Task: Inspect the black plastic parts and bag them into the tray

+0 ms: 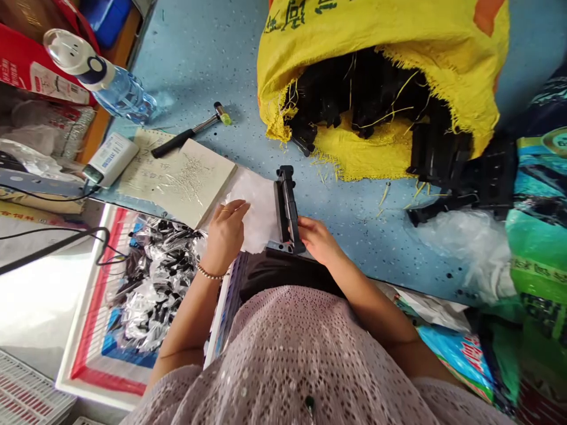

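Head view, and straight to the hands: the right hand [319, 239] is gripping a long black part [291, 212], its fingers closing on the near end as it stands over the edge of a clear plastic sheet [257, 203] near the front of the blue surface [349, 215]. Over on the sheet's other side, the left hand [225, 233] is hovering or resting, thumb and fingertips bunching narrowly; I cannot tell whether they are pinching any film. Just beside it, a cream block [217, 177] is lying flat, with a hammer [177, 141] lying behind it and a blue bottle [117, 88] standing farther left. Below, a red-and-white crate [84, 336] is holding plastic-wrapped black pieces [155, 295]. Across the surface, a yellow sack [381, 26] is gaping, dark parts [354, 88] showing inside.
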Demonstrator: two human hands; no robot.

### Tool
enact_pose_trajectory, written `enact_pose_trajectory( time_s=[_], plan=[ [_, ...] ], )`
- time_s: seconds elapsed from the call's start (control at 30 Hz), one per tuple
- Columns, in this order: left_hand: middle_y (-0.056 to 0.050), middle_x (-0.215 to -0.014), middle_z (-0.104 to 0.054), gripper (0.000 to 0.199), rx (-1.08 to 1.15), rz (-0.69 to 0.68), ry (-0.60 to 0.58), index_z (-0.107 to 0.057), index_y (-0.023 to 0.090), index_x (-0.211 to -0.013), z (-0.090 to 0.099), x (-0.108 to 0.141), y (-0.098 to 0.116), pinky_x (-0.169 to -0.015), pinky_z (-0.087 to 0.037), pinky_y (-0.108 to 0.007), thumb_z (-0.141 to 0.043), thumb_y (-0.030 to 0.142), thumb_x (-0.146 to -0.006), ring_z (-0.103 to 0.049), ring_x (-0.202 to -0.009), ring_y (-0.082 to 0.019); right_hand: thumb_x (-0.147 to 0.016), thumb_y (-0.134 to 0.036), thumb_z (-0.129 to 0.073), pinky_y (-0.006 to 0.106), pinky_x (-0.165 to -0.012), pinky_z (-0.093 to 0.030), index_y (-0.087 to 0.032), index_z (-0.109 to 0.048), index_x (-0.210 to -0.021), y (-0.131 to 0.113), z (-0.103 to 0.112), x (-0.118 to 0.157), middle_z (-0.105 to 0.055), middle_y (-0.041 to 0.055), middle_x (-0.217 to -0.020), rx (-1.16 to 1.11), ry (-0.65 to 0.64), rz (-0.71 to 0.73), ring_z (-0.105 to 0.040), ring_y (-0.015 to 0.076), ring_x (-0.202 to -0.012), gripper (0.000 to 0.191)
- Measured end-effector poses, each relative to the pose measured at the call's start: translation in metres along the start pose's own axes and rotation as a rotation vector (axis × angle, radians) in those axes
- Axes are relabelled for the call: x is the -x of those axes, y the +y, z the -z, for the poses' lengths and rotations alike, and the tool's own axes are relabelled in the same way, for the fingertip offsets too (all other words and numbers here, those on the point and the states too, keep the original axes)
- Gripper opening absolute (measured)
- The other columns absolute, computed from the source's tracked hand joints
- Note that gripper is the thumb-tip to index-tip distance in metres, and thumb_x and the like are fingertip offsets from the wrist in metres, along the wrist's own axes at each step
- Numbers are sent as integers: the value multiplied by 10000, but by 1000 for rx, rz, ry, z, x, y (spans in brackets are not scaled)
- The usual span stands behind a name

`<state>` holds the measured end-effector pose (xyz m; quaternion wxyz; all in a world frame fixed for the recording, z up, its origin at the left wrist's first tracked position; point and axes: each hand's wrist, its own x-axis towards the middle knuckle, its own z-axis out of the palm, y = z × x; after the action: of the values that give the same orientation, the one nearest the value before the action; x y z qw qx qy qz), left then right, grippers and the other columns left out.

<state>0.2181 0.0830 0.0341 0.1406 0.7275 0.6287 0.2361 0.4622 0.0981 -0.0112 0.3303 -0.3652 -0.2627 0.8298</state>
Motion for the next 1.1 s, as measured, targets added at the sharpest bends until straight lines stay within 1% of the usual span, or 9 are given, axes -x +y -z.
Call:
enact_pose_trajectory(
  time_s=[0.17,0.33,0.5,0.6,0.73,0.83,0.93,1.03,1.1],
  plan=[
    [-126,-1351,-687,423,157,44,19,-698,148,-1291,-6,1,-2,-1097,-562,-419,-455,48,-960,-649,-1269,-226,-783,-421,-864,268,-652,-552,-217,-765,-898,-3,6,27,-680,0,-810,69,-131,-61,-631,134,-717,254],
    [-137,-1393,-633,497,184,45,41,-631,171,-1379,-13,5,4,-819,-621,-302,-534,39,-910,-680,-838,-107,-776,-411,-868,245,-692,-568,-232,-785,-944,-15,5,32,-723,33,-1052,243,169,123,-628,118,-776,259],
    [-123,-1378,-628,519,270,-6,20,-624,189,-1355,-20,4,5,-735,-618,-271,-568,20,-868,-638,-778,-88,-737,-457,-885,279,-613,-596,-171,-754,-846,-16,4,38,-723,31,-783,24,-262,-315,-661,139,-646,333],
    [-133,-1410,-606,597,296,14,45,-573,215,-1427,-18,6,-1,-716,-626,-259,-592,17,-864,-663,-828,-102,-634,-450,-941,224,-548,-582,-174,-723,-782,-7,1,27,-711,20,-733,-101,-231,-429,-670,132,-648,381],
    [-147,-1496,-537,752,165,-3,130,-416,306,-1583,-6,16,-5,-745,-659,-287,-599,27,-909,-677,-748,-84,-651,-399,-931,226,-577,-613,-186,-700,-735,-3,-8,16,-667,-8,-726,-117,-123,-340,-629,103,-627,325],
    [-171,-1539,-511,816,43,-175,152,-297,273,-1653,0,25,9,-994,-652,-376,-536,-11,-926,-713,-1163,-231,-671,-414,-899,255,-542,-593,-182,-711,-759,-5,-16,13,-657,-6,-715,-32,-186,-367,-597,111,-592,311],
    [-192,-1568,-496,801,79,-409,5,-205,189,-1678,-4,33,33,-1164,-562,-406,-475,-15,-952,-537,-1449,-281,-657,-456,-873,273,-565,-567,-180,-692,-764,-5,-20,6,-642,-12,-700,113,-55,-229,-597,137,-626,347],
    [-205,-1533,-532,718,160,-476,-144,-216,137,-1661,-8,39,54,-1152,-566,-388,-446,27,-990,-556,-1435,-252,-768,-372,-796,260,-675,-540,-182,-697,-824,-6,-25,5,-654,-15,-766,402,96,24,-603,146,-741,221],
    [-187,-1406,-630,630,166,-467,-126,-320,131,-1611,3,44,62,-1087,-609,-369,-498,84,-1009,-647,-1321,-232,-847,-308,-735,266,-758,-539,-190,-729,-943,-8,-29,9,-684,-3,-858,603,42,125,-622,154,-828,153]
  ],
)
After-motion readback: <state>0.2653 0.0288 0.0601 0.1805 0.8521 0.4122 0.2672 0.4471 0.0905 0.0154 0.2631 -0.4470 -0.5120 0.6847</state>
